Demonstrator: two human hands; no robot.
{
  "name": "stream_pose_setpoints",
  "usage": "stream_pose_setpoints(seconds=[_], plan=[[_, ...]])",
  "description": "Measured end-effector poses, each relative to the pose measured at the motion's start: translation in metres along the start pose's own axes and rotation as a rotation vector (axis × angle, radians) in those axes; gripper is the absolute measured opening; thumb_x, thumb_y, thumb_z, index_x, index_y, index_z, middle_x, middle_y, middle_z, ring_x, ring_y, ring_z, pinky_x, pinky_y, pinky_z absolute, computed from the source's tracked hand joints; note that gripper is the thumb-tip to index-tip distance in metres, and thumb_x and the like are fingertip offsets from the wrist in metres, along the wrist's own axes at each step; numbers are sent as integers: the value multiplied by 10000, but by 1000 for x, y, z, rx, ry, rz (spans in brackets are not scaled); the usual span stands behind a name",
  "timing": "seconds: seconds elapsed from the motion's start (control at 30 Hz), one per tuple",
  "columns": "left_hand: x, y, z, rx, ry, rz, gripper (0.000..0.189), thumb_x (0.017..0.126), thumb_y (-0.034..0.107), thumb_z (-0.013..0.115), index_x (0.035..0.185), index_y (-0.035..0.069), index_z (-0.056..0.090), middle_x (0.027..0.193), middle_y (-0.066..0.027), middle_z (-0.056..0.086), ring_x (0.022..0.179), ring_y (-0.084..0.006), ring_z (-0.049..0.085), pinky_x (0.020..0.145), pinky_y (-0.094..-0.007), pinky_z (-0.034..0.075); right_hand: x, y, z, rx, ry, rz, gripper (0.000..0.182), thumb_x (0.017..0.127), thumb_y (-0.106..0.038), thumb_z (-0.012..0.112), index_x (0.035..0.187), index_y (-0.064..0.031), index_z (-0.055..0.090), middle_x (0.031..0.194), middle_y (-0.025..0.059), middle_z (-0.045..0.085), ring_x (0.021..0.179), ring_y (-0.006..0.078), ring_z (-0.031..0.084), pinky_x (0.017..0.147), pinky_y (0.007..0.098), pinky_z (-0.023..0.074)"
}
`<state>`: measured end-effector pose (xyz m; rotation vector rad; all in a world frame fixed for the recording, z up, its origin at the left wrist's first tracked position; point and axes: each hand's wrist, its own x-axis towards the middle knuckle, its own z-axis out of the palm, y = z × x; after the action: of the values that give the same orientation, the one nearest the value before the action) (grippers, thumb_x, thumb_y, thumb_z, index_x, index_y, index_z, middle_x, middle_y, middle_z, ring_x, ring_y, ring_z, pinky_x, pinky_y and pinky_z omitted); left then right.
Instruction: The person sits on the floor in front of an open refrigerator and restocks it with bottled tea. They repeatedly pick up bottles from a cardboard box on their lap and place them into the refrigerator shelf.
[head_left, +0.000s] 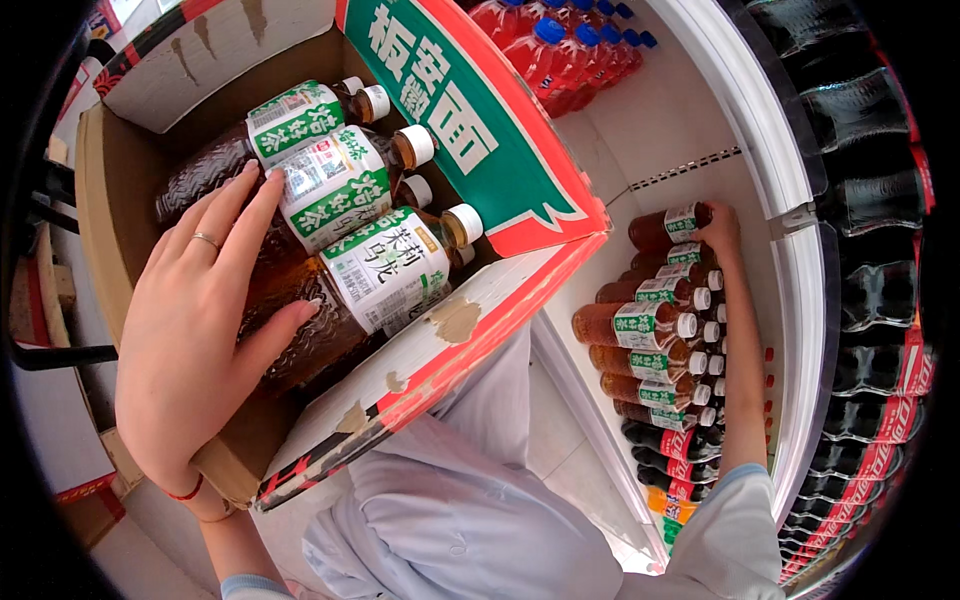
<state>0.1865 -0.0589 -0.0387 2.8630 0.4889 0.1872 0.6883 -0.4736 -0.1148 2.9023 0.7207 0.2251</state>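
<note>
My left hand (202, 300), with a ring and a red bracelet, lies over plastic tea bottles (337, 180) in an open cardboard box (360, 427). Its fingertips rest on one bottle's label; the fingers are spread. The bottles have white caps and green and white labels. At the right, my right hand (721, 227) is closed around the cap end of a tea bottle (664, 227), which lies at the far end of a row of like tea bottles (645, 326) on a white shelf. Its cap is hidden by the hand.
Bottles of red drink with blue caps (562, 52) stand beyond the box. Cola bottles (660, 442) and an orange drink bottle (671, 504) follow the tea row. The white shelf edge (799, 300) curves past my right arm, with more dark bottles (862, 285) beyond. A dark bar (67, 358) is at the left.
</note>
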Motion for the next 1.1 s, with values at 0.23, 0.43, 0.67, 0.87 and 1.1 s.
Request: stream_pose_setpoints(seconds=[0.23, 0.43, 0.67, 0.87, 1.1], plan=[[0, 0, 2, -12, -18, -17, 755, 714, 130, 703, 1393, 49, 383, 1405, -179, 410, 1260, -371, 413, 1055, -412, 327, 15, 19, 9, 45, 7, 2, 683, 415, -48, 857, 1060, 20, 645, 1063, 197, 652, 1003, 324, 618, 889, 372, 482], [1, 0, 2, -11, -18, -11, 753, 718, 138, 699, 1394, 47, 382, 1406, -187, 407, 1262, -375, 410, 1059, -413, 322, -4, -10, -3, -126, -21, 15, 753, 537, -137, 857, 1197, 13, 527, 1138, 238, 563, 1048, 376, 564, 872, 424, 485], [1, 2, -1, -4, -23, -20, 748, 716, 149, 703, 1384, 32, 389, 1405, -189, 407, 1260, -373, 414, 1052, -411, 330, -5, -13, 14, -150, 145, 52, 646, 773, -338, 735, 1232, 25, 459, 1189, 273, 493, 1073, 419, 524, 892, 459, 467], [9, -7, 3, -24, 1, 62, 748, 719, 188, 712, 1372, 14, 392, 1392, -196, 415, 1248, -369, 424, 1032, -413, 352, -13, 4, 18, -537, 14, 30, 534, 814, -276, 687, 1216, 17, 494, 1177, 265, 531, 1109, 393, 524, 881, 459, 469], [-2, -6, -8, 27, -48, 53, 720, 786, 254, 687, 1375, -8, 368, 1375, -207, 414, 1246, -354, 421, 1027, -411, 359, -105, -254, -129, 371, 124, -533, 223, 852, -38, 568, 1068, 15, 573, 1011, 177, 603, 899, 364, 609, 753, 393, 495]])
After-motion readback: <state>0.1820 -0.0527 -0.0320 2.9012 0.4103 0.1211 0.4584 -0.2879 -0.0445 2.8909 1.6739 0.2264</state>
